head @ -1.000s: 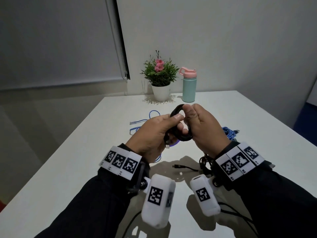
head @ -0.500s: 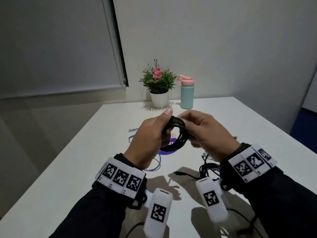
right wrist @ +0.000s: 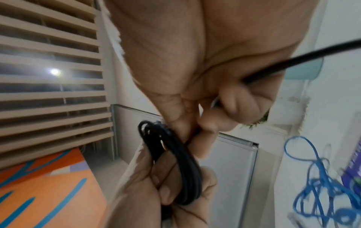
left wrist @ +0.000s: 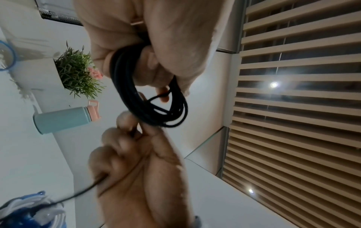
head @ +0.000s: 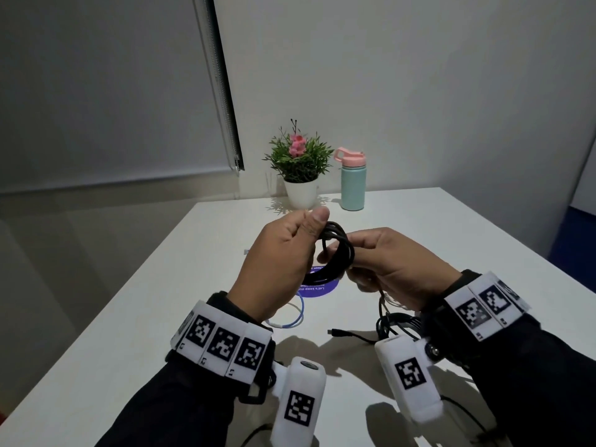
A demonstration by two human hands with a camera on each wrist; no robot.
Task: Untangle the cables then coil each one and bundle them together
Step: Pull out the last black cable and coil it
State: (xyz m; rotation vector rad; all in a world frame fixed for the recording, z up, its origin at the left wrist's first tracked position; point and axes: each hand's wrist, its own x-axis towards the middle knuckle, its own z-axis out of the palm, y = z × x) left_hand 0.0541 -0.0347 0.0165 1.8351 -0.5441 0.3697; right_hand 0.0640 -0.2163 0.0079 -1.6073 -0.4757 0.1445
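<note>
**Black coil held up between both hands over bench**

Left hand [head: 277, 262] raised above white bench [head: 161, 317], grip curled round one side of black cable coil [head: 337, 253], thumb on top, several loops bunched under fingers. Right hand [head: 393, 269] just beside it, grip pinching the loose black strand where it leaves the coil, remaining fingers curled over the same strand. Strand [head: 382, 304] dropping from right palm toward a loose black heap [head: 392, 324] lying on bench under right wrist, plug end [head: 335, 332] flat on bench nearby. Coil off the bench, between the two hands, roughly upright.

Blue cable [head: 298, 314] lying on bench under left hand, partly hidden; more blue tangle [right wrist: 320, 182] seen in right wrist view, blurred. Purple round sticker [head: 322, 288] on bench under the coil, text unreadable. Potted plant [head: 300, 166] with pink flower and teal bottle [head: 352, 185] with pink lid standing side by side at far bench edge, well apart from hands. Marker bands on both wrists, dark sleeves.
</note>
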